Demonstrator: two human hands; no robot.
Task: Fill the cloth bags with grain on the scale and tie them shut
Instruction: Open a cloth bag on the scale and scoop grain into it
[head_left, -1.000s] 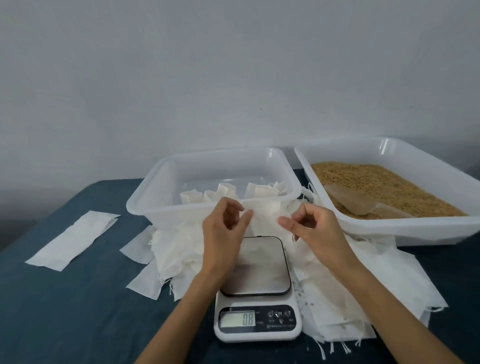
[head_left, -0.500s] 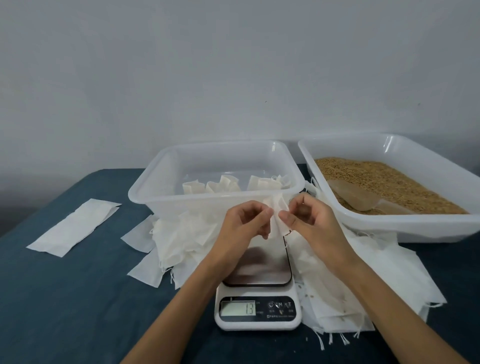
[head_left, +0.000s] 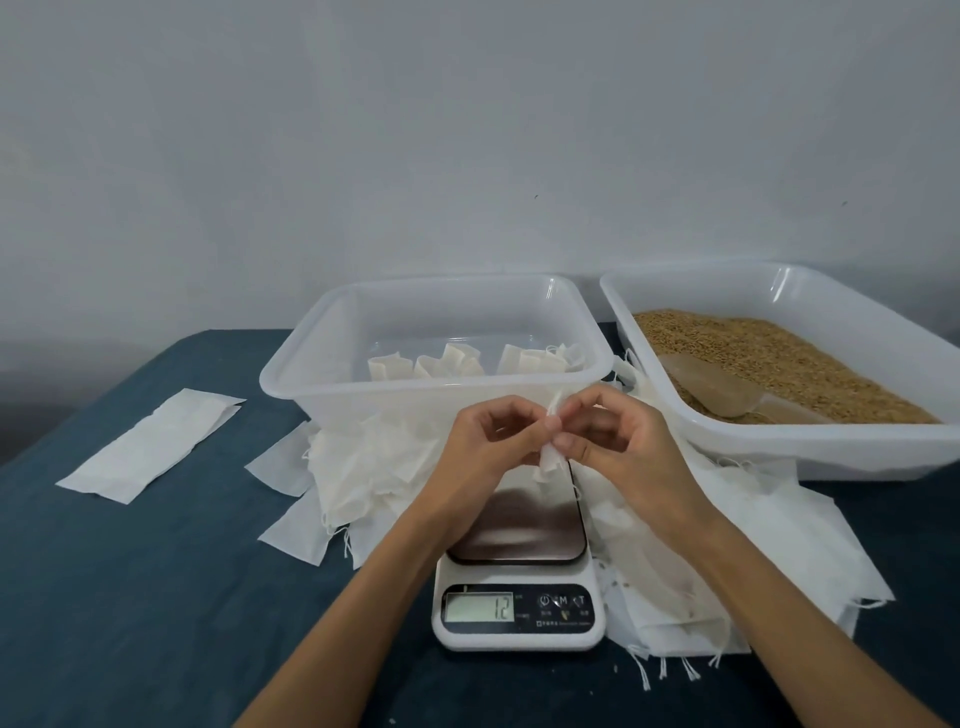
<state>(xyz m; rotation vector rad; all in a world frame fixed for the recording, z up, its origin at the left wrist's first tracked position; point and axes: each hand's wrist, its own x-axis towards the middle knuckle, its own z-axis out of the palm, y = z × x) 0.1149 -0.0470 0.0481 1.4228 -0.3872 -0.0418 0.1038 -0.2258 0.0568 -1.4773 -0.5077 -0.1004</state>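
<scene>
My left hand (head_left: 488, 441) and my right hand (head_left: 618, 441) meet above the back of the white digital scale (head_left: 519, 613). Both pinch the top of a small white cloth bag (head_left: 551, 457) that hangs between them, its lower end over the dark weighing plate. The display reads 1.2. Brown grain (head_left: 779, 364) fills the white tray (head_left: 852, 447) at the right, and a translucent scoop (head_left: 722, 387) lies in it. Empty cloth bags (head_left: 363, 467) are heaped left of the scale, with more bags (head_left: 727, 571) to its right.
A clear plastic tub (head_left: 415, 384) behind the scale holds several filled white bags (head_left: 457, 364). One flat bag (head_left: 150, 447) lies alone at the left on the dark blue tabletop (head_left: 156, 597). A pale wall stands behind the table.
My hands came together from apart and took hold of a cloth bag over the scale. The display went from 0.8 to 1.3 to 1.2.
</scene>
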